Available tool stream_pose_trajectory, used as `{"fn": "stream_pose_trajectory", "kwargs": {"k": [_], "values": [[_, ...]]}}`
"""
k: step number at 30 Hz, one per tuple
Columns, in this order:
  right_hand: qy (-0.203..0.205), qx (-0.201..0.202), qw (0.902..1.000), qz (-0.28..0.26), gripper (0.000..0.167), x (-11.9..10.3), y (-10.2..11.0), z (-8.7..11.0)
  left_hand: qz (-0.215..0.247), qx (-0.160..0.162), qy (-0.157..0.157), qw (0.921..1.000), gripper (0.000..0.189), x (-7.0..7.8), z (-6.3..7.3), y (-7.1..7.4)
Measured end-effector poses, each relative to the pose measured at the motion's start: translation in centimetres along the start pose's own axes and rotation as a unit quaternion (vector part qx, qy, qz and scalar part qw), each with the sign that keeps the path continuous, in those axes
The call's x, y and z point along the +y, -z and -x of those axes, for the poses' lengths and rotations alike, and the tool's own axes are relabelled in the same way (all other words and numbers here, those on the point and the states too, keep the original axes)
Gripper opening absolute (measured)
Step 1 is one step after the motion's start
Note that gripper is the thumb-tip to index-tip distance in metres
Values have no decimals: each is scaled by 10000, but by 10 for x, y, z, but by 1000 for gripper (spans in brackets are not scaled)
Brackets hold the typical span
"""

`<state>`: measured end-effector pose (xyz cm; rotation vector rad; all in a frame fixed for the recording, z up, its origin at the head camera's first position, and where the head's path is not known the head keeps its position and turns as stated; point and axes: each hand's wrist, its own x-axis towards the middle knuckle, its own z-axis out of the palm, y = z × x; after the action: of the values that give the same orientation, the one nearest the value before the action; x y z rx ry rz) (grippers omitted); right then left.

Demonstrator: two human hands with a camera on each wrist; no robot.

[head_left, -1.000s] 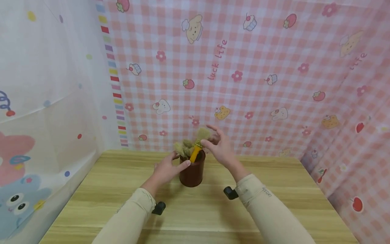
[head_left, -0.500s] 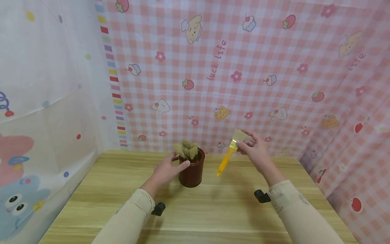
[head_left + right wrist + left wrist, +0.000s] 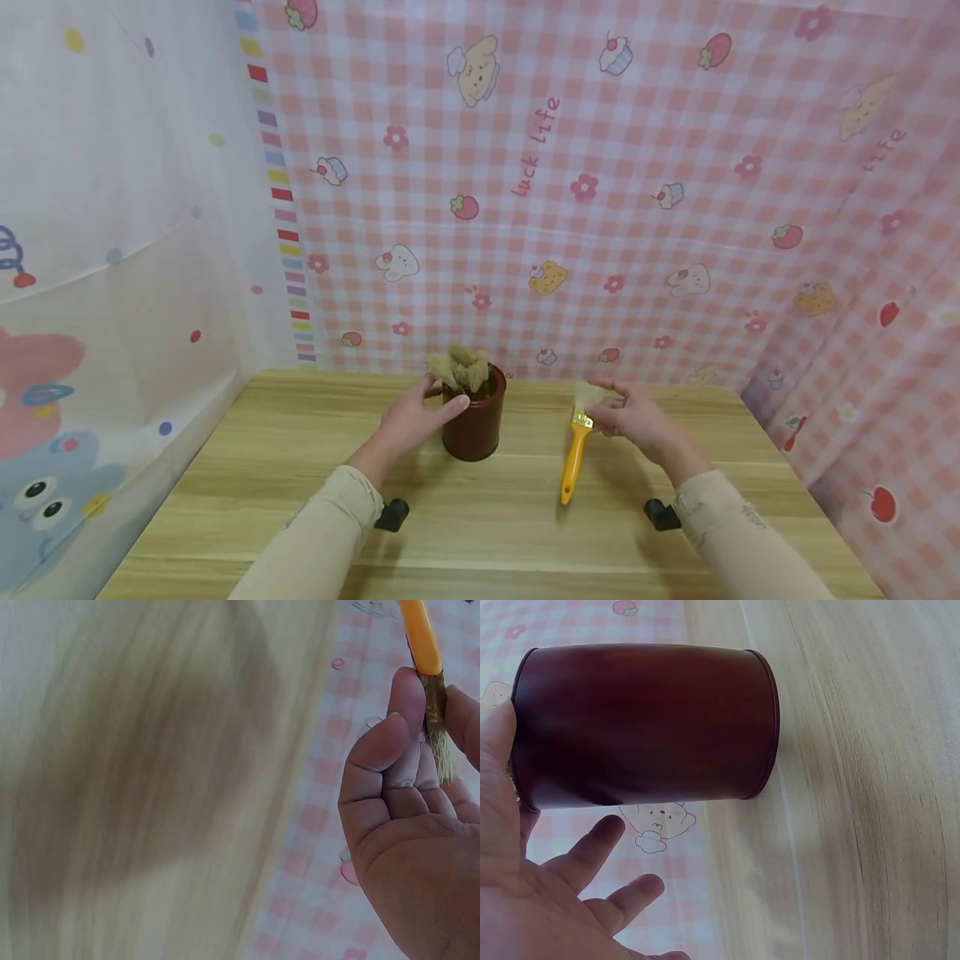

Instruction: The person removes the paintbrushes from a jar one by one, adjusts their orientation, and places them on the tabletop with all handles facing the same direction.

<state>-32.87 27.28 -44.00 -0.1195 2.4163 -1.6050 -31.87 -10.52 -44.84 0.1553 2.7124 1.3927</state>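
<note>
Here, right fingers pinch one yellow-handled brush, left fingers one brown cup.

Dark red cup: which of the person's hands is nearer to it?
The left. The left hand holds the dark red cup at its rim; the right hand is apart from it, off to the person's right, holding a yellow-handled brush.

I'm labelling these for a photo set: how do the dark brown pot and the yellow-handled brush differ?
The pot is a wide, dark cylinder; the brush is slim and yellow-handled. The pot stands upright on the table; the brush is pinched in the right hand. Both are held, the pot by the left hand.
</note>
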Motion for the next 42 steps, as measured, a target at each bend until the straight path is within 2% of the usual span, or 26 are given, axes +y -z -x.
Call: {"fn": "stream_pose_trajectory", "kwargs": {"k": [10,16,23,30,34,42], "values": [[-208,-516,9984,-139,62,19,-41,-17,28,-54,125,9999,95,1,0,-1],[-150,-764,9968,178,61,24,-63,-26,187,-108,116,9997,95,0,0,-4],[-233,-474,9955,792,55,19,-79,-31,443,-134,130,9988,96,2,0,-4],[-403,-265,9855,1624,49,15,-93,-39,676,-207,146,9974,98,-5,1,-1],[-428,-249,9834,1745,49,17,-96,-41,779,-182,118,9967,98,-9,1,-1],[-454,-160,9869,1540,47,19,-97,-38,786,-176,-100,9967,93,-8,-2,-5]]}}
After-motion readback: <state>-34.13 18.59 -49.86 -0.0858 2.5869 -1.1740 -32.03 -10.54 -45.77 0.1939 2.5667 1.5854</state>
